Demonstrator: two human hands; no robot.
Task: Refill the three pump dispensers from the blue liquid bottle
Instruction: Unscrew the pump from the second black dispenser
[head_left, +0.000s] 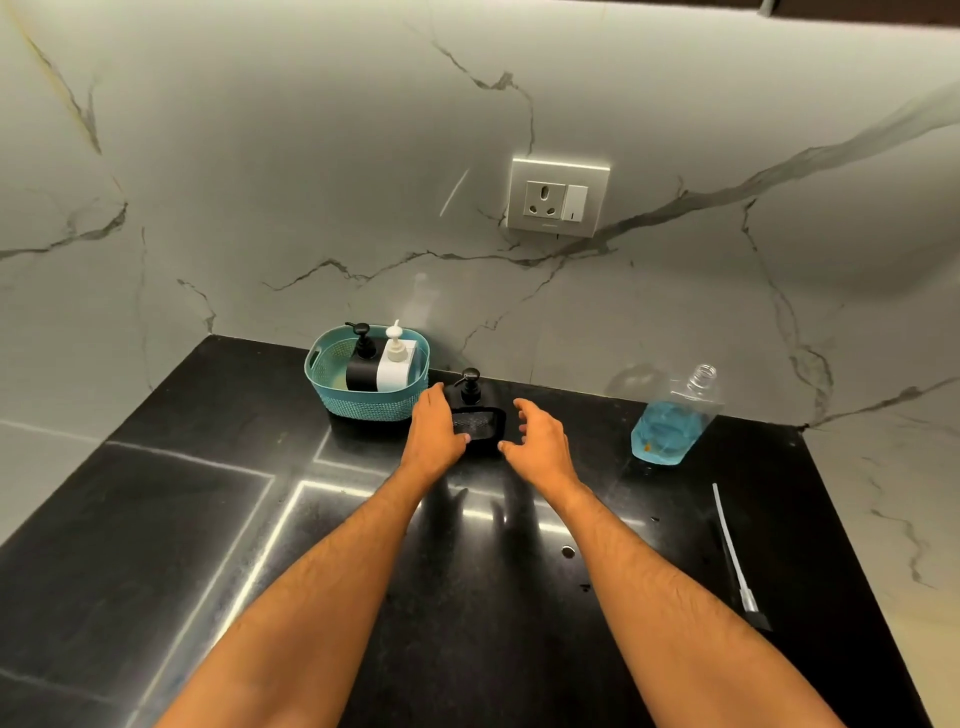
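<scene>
A black pump dispenser with a sponge tray (475, 415) stands on the black counter between my hands. My left hand (435, 427) grips its left side, thumb on the tray's front. My right hand (537, 435) hovers just right of it, fingers spread and apart from it. A teal basket (332, 395) behind to the left holds a black pump dispenser (362, 361) and a white pump dispenser (396, 361). The clear bottle of blue liquid (672, 421) stands uncapped at the right, about a third full.
A white dip tube with a pump head (733, 553) lies on the counter at the right. The black counter (208, 519) meets a marble wall with a power socket (557, 197). The counter's right edge runs close by the tube.
</scene>
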